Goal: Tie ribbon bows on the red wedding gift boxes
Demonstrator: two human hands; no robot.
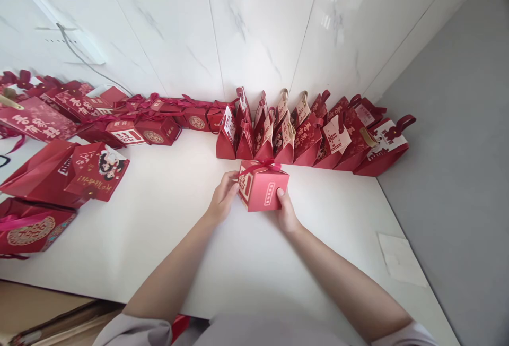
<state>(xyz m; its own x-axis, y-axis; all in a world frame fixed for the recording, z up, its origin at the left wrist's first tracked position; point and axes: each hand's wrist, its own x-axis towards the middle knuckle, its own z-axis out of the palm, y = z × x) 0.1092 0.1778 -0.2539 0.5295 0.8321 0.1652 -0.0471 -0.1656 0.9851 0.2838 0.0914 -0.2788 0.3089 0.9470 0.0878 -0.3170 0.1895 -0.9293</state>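
Note:
A small red gift box (263, 187) with a red ribbon bow on top sits on the white table (167, 229) in front of me. My left hand (222, 198) grips its left side with curled fingers. Against the box's right front face presses my right hand (285, 212), thumb up on the box. Just behind it stands a row of several red gift boxes (302, 133) with tags and handles, lined up along the wall.
More red gift boxes and bags (147, 123) run along the wall to the left, and larger red bags (51, 176) lie at the far left. A white paper sheet (400, 258) lies near the table's right edge. Grey floor lies to the right.

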